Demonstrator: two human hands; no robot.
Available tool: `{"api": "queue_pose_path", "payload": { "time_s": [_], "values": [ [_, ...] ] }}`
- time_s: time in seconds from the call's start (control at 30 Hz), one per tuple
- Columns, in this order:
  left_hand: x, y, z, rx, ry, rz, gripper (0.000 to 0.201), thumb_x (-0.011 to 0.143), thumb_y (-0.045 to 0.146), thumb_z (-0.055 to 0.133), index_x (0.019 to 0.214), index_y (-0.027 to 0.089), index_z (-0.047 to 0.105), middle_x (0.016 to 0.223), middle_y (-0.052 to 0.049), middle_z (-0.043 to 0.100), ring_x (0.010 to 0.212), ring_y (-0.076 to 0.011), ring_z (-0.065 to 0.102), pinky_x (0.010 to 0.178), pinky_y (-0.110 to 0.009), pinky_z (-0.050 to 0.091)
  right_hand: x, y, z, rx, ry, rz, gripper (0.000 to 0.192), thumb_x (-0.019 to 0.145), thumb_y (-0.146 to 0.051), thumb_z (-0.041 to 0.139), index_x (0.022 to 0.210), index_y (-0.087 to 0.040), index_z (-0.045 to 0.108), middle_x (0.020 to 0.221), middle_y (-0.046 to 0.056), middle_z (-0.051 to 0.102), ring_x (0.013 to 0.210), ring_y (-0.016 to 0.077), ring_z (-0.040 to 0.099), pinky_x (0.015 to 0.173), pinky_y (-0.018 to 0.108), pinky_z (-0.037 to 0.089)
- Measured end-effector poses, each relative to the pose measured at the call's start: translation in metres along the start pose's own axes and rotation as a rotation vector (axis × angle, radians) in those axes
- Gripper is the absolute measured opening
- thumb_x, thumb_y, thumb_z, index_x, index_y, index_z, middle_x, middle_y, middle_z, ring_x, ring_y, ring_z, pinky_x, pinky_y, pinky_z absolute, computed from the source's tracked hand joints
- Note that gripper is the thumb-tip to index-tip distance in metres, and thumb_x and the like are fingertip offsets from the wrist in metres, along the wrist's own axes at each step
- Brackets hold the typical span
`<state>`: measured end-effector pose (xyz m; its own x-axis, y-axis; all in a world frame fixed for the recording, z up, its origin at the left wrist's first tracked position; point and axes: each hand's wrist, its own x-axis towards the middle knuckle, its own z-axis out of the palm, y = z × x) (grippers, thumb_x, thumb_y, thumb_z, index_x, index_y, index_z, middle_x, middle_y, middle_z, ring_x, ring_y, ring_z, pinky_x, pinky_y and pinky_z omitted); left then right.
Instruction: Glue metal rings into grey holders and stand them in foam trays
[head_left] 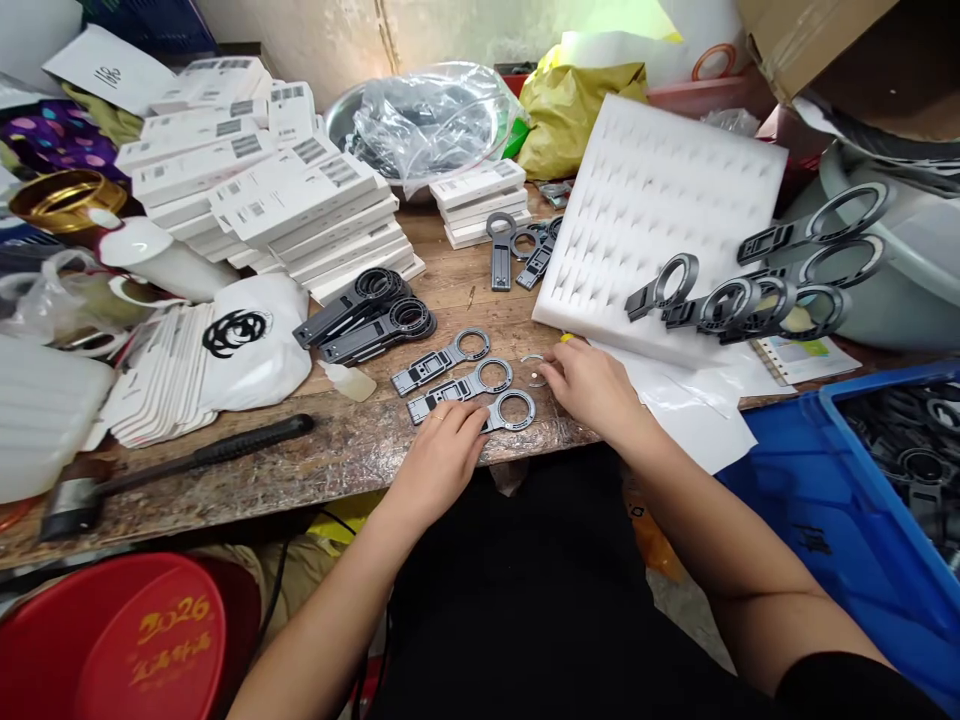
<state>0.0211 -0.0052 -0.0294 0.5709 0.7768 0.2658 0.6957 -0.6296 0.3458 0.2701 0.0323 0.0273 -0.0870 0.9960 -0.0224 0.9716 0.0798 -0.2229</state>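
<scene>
Three grey plastic holders, each a flat handle with a ring end, lie side by side at the table's front: a far holder [441,362], a middle holder [461,390] and a near holder [516,411]. Over the near holder's handle, my left hand [442,455] has its fingers bent, gripping it and hiding most of the handle. Just right of the rings, my right hand [591,388] has its fingertips closed at the edge of a thin metal ring [533,371]. Something yellow is wrapped round one of its fingers.
Darker ring-ended holders [375,315] are piled at left beside a small glue bottle [349,381]. A hammer [202,458] lies front left. White boxes [300,195] are stacked behind. A white foam block [660,190] with several holders stands right, near a blue crate [847,500].
</scene>
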Motion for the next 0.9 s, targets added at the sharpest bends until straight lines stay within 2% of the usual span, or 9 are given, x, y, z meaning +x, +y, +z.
{"api": "queue_pose_path", "payload": {
  "time_s": [0.13,0.23,0.3,0.37,0.43,0.53,0.63,0.7,0.9],
  "values": [
    [-0.005,-0.003,0.005,-0.016,0.044,0.019,0.028,0.106,0.021,0.057,0.132,0.017,0.064,0.131,-0.015,0.073,0.123,-0.0321,0.065,0.107,-0.052,0.058,-0.031,0.020,-0.064,0.229,0.224,-0.321,0.018,0.104,-0.028,0.062,0.102,-0.020,0.078,0.097,0.005,0.080,0.087,0.0180,0.073,0.079,0.030,0.053],
    [0.003,-0.002,0.001,-0.067,0.080,0.046,0.027,0.106,0.024,0.059,0.132,0.020,0.066,0.133,-0.015,0.072,0.125,-0.0326,0.066,0.109,-0.055,0.058,-0.019,0.048,-0.137,0.055,0.488,-0.292,0.018,0.102,-0.029,0.067,0.101,-0.018,0.081,0.097,0.007,0.082,0.088,0.0181,0.073,0.084,0.033,0.052],
    [0.023,0.003,-0.011,-0.113,0.115,0.091,0.026,0.106,0.027,0.060,0.129,0.022,0.068,0.132,-0.014,0.073,0.124,-0.0315,0.067,0.109,-0.054,0.057,0.013,0.071,-0.173,-0.153,0.411,-0.111,0.019,0.099,-0.025,0.069,0.100,-0.013,0.083,0.096,0.011,0.082,0.094,0.0202,0.072,0.094,0.039,0.049],
    [0.059,0.009,-0.029,-0.149,0.168,0.139,0.023,0.106,0.027,0.060,0.126,0.022,0.070,0.130,-0.013,0.074,0.123,-0.0291,0.068,0.110,-0.051,0.056,0.054,0.095,-0.190,-0.268,0.090,0.097,0.021,0.097,-0.019,0.068,0.104,-0.006,0.084,0.098,0.014,0.081,0.095,0.0201,0.072,0.091,0.038,0.049],
    [0.105,0.017,-0.047,-0.154,0.205,0.154,0.021,0.105,0.028,0.062,0.120,0.021,0.074,0.128,-0.011,0.075,0.124,-0.0280,0.068,0.111,-0.049,0.055,0.091,0.116,-0.188,-0.284,-0.209,0.181,0.021,0.093,-0.017,0.073,0.109,-0.011,0.084,0.100,0.010,0.082,0.091,0.0186,0.072,0.085,0.034,0.052],
    [0.180,0.028,-0.060,-0.166,0.192,0.092,0.017,0.100,0.024,0.065,0.110,0.018,0.078,0.125,-0.012,0.075,0.121,-0.0284,0.068,0.111,-0.049,0.054,0.122,0.136,-0.173,-0.229,-0.393,0.255,0.022,0.089,-0.014,0.075,0.109,-0.017,0.084,0.092,0.007,0.081,0.081,0.0191,0.072,0.077,0.033,0.056],
    [0.244,0.036,-0.053,-0.158,0.099,0.019,0.017,0.095,0.019,0.066,0.104,0.016,0.081,0.124,-0.013,0.074,0.122,-0.0300,0.065,0.113,-0.049,0.051,0.129,0.144,-0.161,-0.160,-0.397,0.258,0.022,0.091,-0.016,0.072,0.110,-0.016,0.084,0.090,0.009,0.080,0.080,0.0202,0.072,0.075,0.032,0.056],
    [0.276,0.038,-0.043,-0.127,0.037,-0.029,0.019,0.093,0.016,0.065,0.102,0.017,0.082,0.122,-0.014,0.073,0.124,-0.0316,0.063,0.115,-0.049,0.049,0.129,0.146,-0.158,-0.179,-0.369,0.139,0.024,0.092,-0.016,0.072,0.111,-0.019,0.085,0.099,0.010,0.080,0.089,0.0219,0.072,0.078,0.033,0.054],
    [0.327,0.040,-0.024,-0.015,-0.108,-0.100,0.022,0.089,0.013,0.064,0.094,0.018,0.085,0.115,-0.014,0.072,0.123,-0.0363,0.063,0.114,-0.048,0.049,0.130,0.147,-0.149,-0.426,-0.405,-0.070,0.037,0.085,-0.002,0.073,0.111,-0.025,0.085,0.118,0.009,0.079,0.103,0.0240,0.070,0.086,0.035,0.047]
  ]
}}
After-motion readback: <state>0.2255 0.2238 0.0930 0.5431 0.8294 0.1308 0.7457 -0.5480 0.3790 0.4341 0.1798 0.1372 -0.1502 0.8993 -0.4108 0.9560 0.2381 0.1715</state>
